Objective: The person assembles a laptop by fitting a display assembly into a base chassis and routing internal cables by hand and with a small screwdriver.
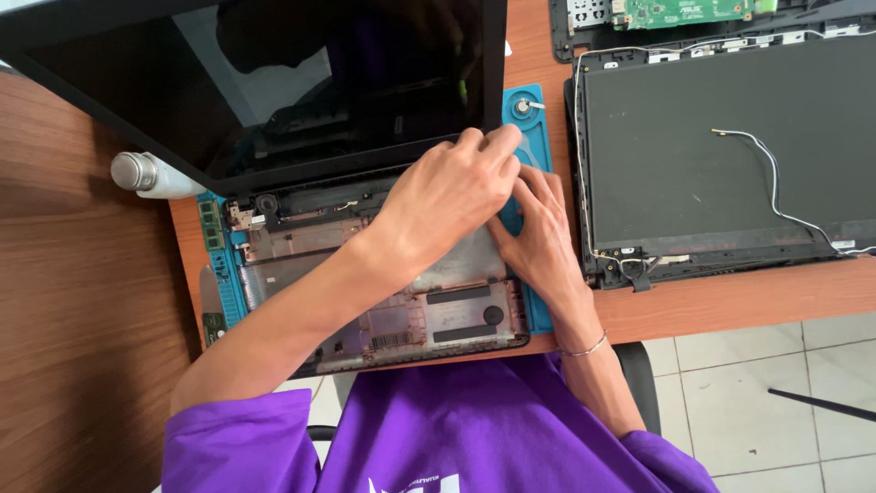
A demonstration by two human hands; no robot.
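Head view shows our left hand (447,196) and right hand (540,233) pressed together at the right hinge corner of the opened laptop base (429,310) on the blue mat (534,310); fingers curled together, grip hidden. We should work gently, keeping the screen (274,82) steady.

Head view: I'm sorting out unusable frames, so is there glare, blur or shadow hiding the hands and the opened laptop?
Head view: sharp and evenly daylit; the glossy black laptop screen mirrors a bright window patch; the left hand overlaps the right hand, casting soft shadow on the grey plastic laptop base.
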